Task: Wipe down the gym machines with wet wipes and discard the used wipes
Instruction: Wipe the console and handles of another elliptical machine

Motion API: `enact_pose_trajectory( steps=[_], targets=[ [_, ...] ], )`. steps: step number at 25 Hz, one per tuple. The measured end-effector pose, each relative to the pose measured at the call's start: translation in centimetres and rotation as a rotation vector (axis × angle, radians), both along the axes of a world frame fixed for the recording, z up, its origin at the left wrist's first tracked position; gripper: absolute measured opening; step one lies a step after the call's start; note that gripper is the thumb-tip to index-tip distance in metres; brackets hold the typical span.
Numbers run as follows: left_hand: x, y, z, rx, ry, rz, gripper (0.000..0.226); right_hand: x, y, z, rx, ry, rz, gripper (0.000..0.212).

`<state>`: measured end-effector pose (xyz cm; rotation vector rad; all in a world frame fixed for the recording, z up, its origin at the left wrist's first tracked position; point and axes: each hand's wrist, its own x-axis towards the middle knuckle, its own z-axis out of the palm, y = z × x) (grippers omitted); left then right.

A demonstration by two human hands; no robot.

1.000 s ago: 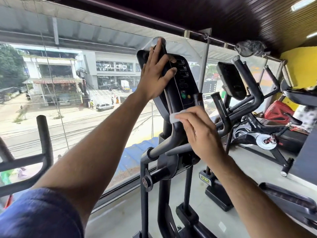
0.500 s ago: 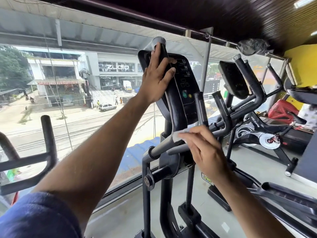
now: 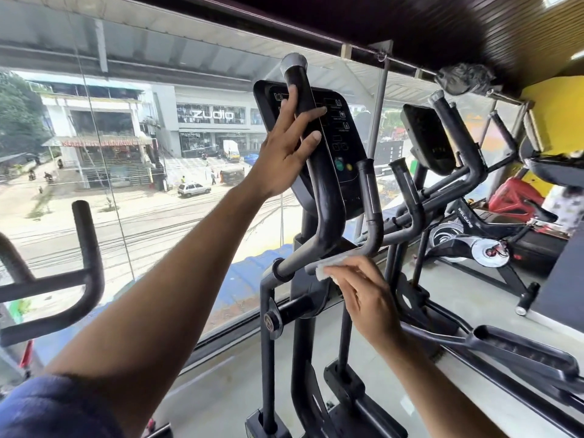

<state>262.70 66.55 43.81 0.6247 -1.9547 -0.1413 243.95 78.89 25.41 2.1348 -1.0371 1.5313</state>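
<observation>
- Two hands are on the elliptical machine: your left hand rests with straight, relaxed fingers against the upright handle in front of the console, steadying it rather than clasping it.
- Your right hand presses the white wipe against the underside of the grey crossbar, at about 5 o'clock from the console; its fingers are curled onto the wipe.
- Since a second ago the wipe has slid down from the handle beside the console buttons to this lower bar, while your left hand has stayed where it was.
- That means the upper stretch of the handle looks covered, and you are working down the frame.
- Likely left on this machine: the short inner grips at 3 o'clock from the wipe, the console face, and the pedal arm.
- The second elliptical and the bike at 2 o'clock appear untouched, so the task seems early on.
- No bin shows anywhere, so keep hold of the wipe until you find one.
</observation>
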Motion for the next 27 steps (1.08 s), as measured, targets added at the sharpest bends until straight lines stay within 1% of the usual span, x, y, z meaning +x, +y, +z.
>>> enact_pose_trajectory(
  steps=[2,3,4,5,7,9,11,12,13,16,18,21,24,27],
  targets=[
    [0.7,1.4,-1.9,0.063,0.042,-0.036,0.047,0.0,0.7,-1.7,0.039,-0.106,-0.001,0.022],
    [0.8,2.1,-3.4,0.074,0.075,-0.052,0.049,0.3,1.0,-2.1,0.079,-0.201,0.030,0.023],
    [0.8,2.6,-4.6,0.055,0.102,-0.065,0.050,0.8,1.2,-2.0,0.130,-0.344,0.080,0.023],
    [0.6,3.0,-5.2,-0.006,0.102,-0.047,0.049,1.3,1.2,-1.5,0.166,-0.505,0.133,0.023],
    [0.0,3.2,-4.7,-0.223,-0.011,0.080,0.048,2.5,1.1,0.2,0.178,-0.770,0.195,0.021],
    [-0.7,3.2,-2.7,-0.420,-0.216,0.189,0.047,4.1,1.1,1.5,0.167,-0.965,0.289,0.018],
    [-1.6,2.8,-1.5,-0.539,-0.410,0.218,0.044,6.1,1.0,2.3,0.268,-1.259,0.408,0.013],
    [-2.0,2.3,-1.5,-0.570,-0.462,0.210,0.041,7.0,0.7,2.5,0.327,-1.401,0.445,0.012],
    [-2.2,1.9,-1.7,-0.586,-0.476,0.194,0.037,7.8,0.5,2.8,0.366,-1.499,0.452,0.011],
    [-1.9,0.9,-1.9,-0.607,-0.466,0.152,0.034,8.6,-1.0,2.9,0.337,-1.567,0.373,0.011],
    [-1.8,1.0,-1.8,-0.600,-0.446,0.162,0.034,8.8,-2.0,2.0,0.378,-1.596,0.334,0.012],
    [-2.2,1.6,-2.1,-0.614,-0.426,0.181,0.032,9.5,-4.3,-0.8,0.563,-1.715,0.362,0.011],
    [-2.5,1.7,-2.1,-0.601,-0.394,0.158,0.030,9.8,-7.1,-2.8,0.747,-1.853,0.405,0.017],
    [-2.4,1.5,-2.7,-0.570,-0.365,0.162,0.032,9.4,-7.9,-3.4,0.888,-1.941,0.539,0.024]
  ],
)
